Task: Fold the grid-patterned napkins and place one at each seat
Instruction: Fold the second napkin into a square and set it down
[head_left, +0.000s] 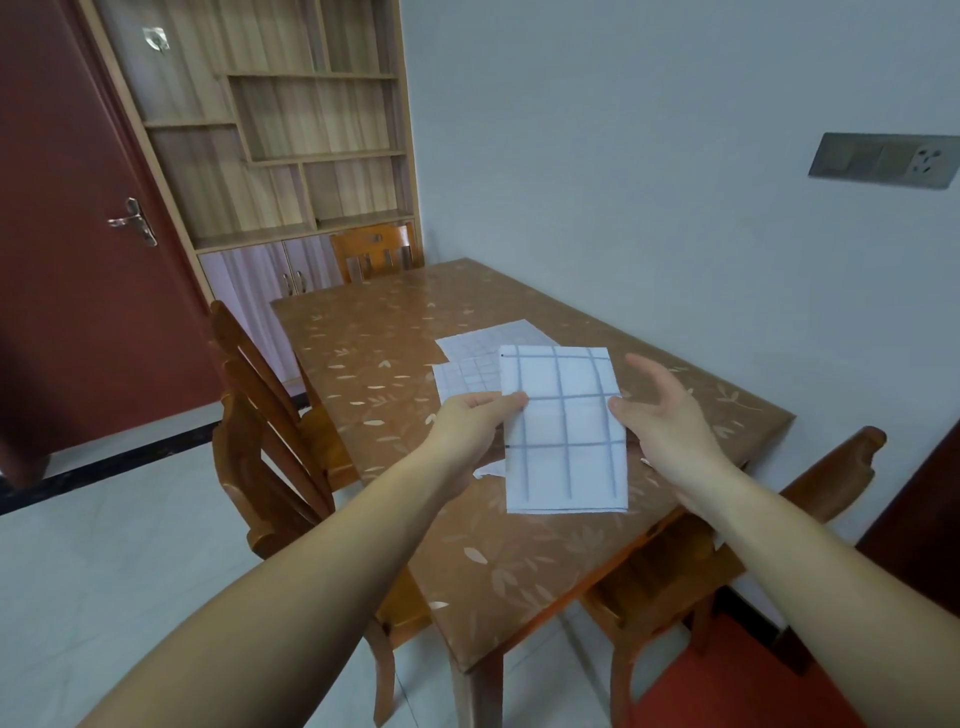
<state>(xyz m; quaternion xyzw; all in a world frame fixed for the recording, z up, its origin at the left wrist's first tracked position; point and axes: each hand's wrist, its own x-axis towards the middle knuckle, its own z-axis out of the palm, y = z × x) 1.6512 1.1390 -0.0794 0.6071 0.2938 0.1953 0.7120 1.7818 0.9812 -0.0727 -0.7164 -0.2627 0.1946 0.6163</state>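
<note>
A folded white napkin with grey grid lines hangs upright above the table, pinched at its left edge by my left hand. My right hand is open beside the napkin's right edge, thumb close to the cloth, fingers spread. Behind it, two more grid-patterned napkins lie flat and overlapping on the brown leaf-patterned table. A small white corner of cloth shows under my left wrist.
Wooden chairs stand at the table's left side, far end and right side. The table's right long edge runs against the white wall. A red door and a wooden shelf unit stand at the back left.
</note>
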